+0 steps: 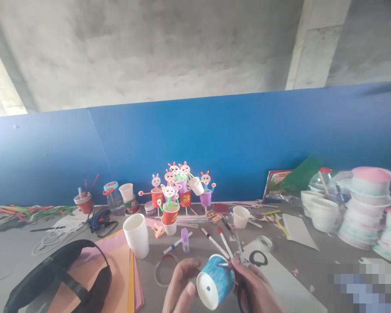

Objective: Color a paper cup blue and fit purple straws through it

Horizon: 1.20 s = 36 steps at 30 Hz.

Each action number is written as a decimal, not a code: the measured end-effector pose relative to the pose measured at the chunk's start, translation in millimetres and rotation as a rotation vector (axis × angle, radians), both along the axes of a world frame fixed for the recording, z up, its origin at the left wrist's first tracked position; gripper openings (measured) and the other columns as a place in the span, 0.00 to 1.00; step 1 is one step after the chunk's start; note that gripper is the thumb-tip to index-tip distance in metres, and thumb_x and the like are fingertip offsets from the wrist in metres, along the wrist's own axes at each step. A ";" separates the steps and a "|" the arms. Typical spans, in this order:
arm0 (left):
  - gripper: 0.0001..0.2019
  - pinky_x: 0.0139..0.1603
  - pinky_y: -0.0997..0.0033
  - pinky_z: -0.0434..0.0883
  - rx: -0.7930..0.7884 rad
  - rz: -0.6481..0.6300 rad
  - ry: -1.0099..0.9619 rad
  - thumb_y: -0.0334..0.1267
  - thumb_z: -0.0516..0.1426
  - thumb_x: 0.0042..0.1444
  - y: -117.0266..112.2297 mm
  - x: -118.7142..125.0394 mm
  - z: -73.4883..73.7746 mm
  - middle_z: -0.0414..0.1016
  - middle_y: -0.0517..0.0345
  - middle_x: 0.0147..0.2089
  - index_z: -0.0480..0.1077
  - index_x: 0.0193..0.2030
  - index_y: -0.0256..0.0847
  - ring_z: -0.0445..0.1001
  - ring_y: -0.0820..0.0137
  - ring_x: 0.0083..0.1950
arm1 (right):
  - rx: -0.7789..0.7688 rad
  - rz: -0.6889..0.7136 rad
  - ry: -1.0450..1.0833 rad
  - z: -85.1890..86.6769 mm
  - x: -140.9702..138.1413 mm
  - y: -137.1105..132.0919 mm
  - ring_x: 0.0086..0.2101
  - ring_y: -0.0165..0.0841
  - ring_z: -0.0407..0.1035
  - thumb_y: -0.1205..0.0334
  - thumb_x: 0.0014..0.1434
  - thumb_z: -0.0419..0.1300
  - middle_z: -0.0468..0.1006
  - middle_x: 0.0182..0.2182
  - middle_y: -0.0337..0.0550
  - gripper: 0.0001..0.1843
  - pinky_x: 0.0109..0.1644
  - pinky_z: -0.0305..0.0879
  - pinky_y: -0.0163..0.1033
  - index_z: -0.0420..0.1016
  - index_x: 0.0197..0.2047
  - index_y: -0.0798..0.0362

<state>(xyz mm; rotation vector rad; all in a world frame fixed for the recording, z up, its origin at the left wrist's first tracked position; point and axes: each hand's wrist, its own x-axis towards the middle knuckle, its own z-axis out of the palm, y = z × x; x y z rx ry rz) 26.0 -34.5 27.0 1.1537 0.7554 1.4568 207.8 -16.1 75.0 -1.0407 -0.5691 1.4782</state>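
Note:
A paper cup [219,280], coloured blue around its side, is tilted with its white base and a small dark hole facing me. My left hand [181,284] curls around the cup's left side. On the other side, my right hand [256,284] is closed on scissors [244,298], whose black handle loop shows below the fingers. A narrow pale tip, apparently the blade, meets the cup near its upper right. The far side of the cup is hidden. Just beyond my hands lie markers [215,243] and another black loop [258,258].
White stacked cups [137,237] stand left of centre, behind coloured paper sheets [117,261] and a black strapped object [57,278]. Rabbit-faced cup figures [170,200] stand at the back. Painted cup stacks [365,213] rise at right. A blue partition [215,134] closes the back.

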 end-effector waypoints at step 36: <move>0.24 0.55 0.54 0.69 -0.555 -0.380 -0.325 0.47 0.71 0.48 50.2 6.2 -29.8 0.84 0.44 0.45 0.80 0.49 0.36 0.78 0.47 0.54 | 0.371 0.132 -0.296 -66.8 8.6 58.3 0.31 0.43 0.76 0.37 0.45 0.73 0.83 0.27 0.44 0.25 0.35 0.71 0.41 0.84 0.29 0.53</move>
